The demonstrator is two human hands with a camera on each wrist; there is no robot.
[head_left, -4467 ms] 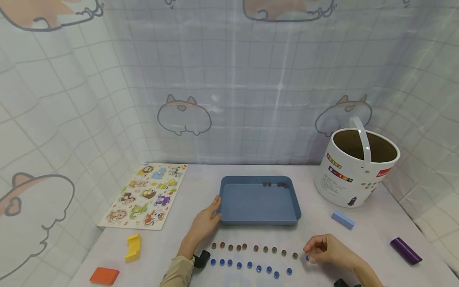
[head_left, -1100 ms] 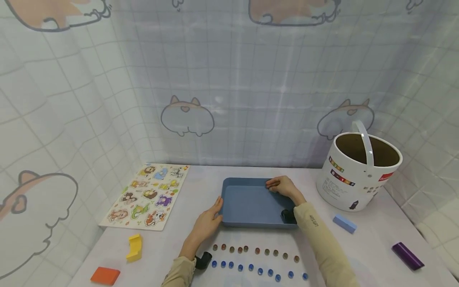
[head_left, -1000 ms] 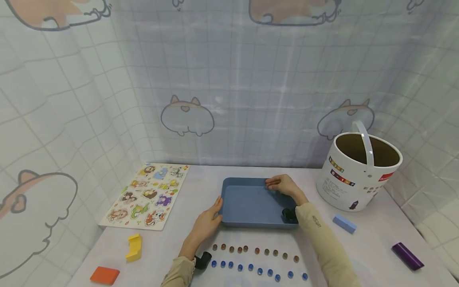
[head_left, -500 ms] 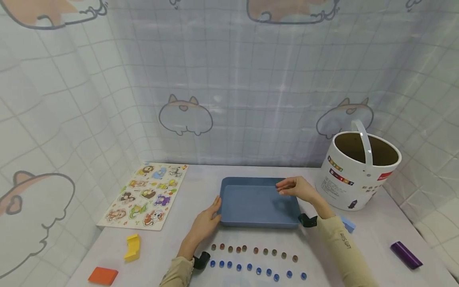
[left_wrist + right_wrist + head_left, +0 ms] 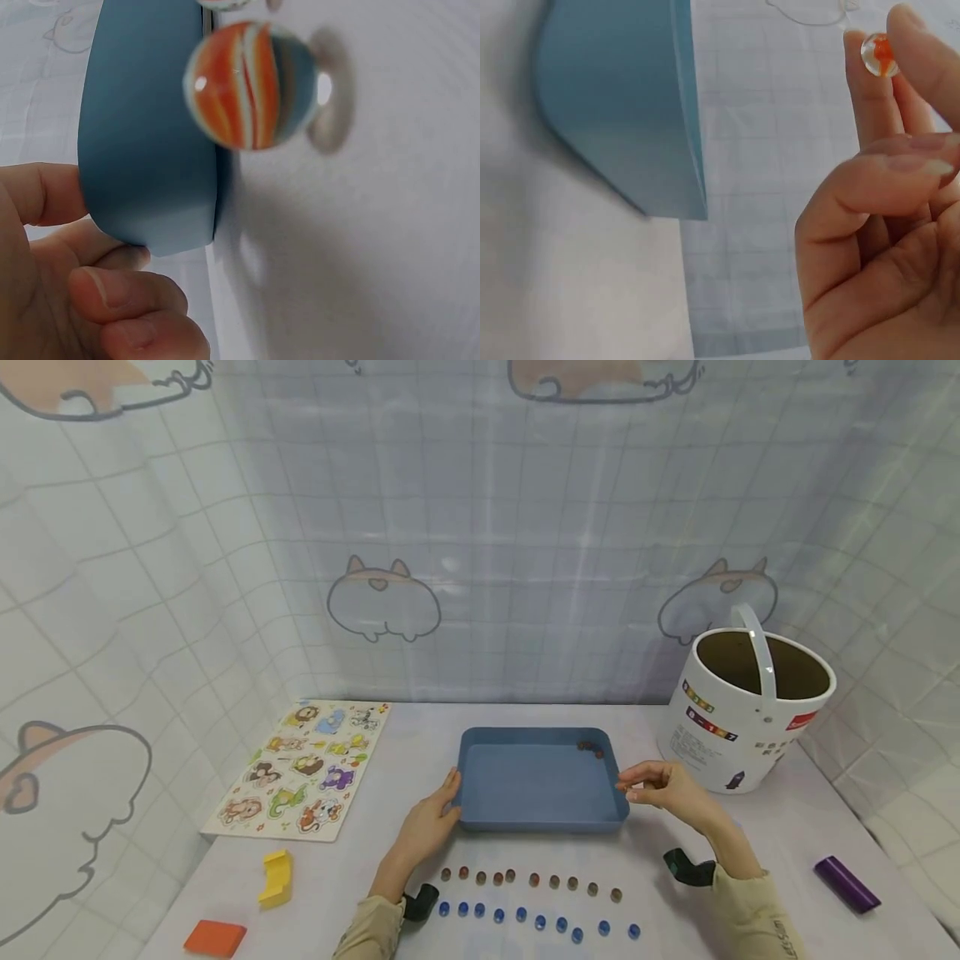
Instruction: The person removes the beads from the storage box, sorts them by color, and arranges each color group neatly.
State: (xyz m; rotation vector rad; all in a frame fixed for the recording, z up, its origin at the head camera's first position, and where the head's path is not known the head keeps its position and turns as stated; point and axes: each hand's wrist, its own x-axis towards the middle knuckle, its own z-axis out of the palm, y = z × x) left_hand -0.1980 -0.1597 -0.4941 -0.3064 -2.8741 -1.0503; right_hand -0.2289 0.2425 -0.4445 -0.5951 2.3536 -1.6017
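Note:
My right hand is just off the right edge of the blue tray. Between thumb and fingertips it pinches a clear marble with an orange swirl. My left hand touches the tray's left wall near the front corner; in the left wrist view some of its fingers are bent and clear of the tray. Several brownish marbles sit together in the tray's back right corner. In front of the tray lie a row of red-brown marbles and, nearer, a row of blue marbles.
A white bucket with a raised handle stands at the back right, a purple block nearer. On the left are an animal puzzle board, a yellow block and an orange block. A patterned curtain closes the back.
My right hand set a blue marble at the right end of the blue row, reached into the tray's back right, then drew out rightward with the orange-swirl marble. The tray marbles now sit closer together.

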